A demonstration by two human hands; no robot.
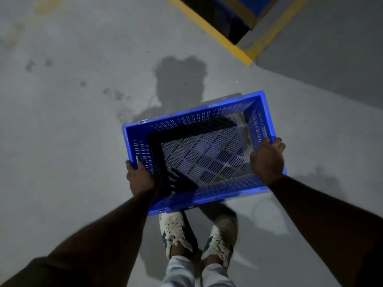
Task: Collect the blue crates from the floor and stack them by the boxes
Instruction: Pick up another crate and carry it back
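One blue slotted plastic crate (199, 121) is held in front of me above the grey floor, open side up and empty. My left hand (141, 179) grips its left short wall near the closer corner. My right hand (267, 158) is closed over the rim of the right short wall. The crate is turned a little, its far right corner highest in the picture. At the top, a cardboard box (242, 11) and something blue (257, 3) lie inside a yellow-lined area, cut off by the frame.
Yellow floor tape (209, 25) forms a corner ahead to the right. My two white sneakers (176, 233) stand just under the crate's near edge. Grey concrete floor (72, 141) with dark stains spreads to the left and ahead.
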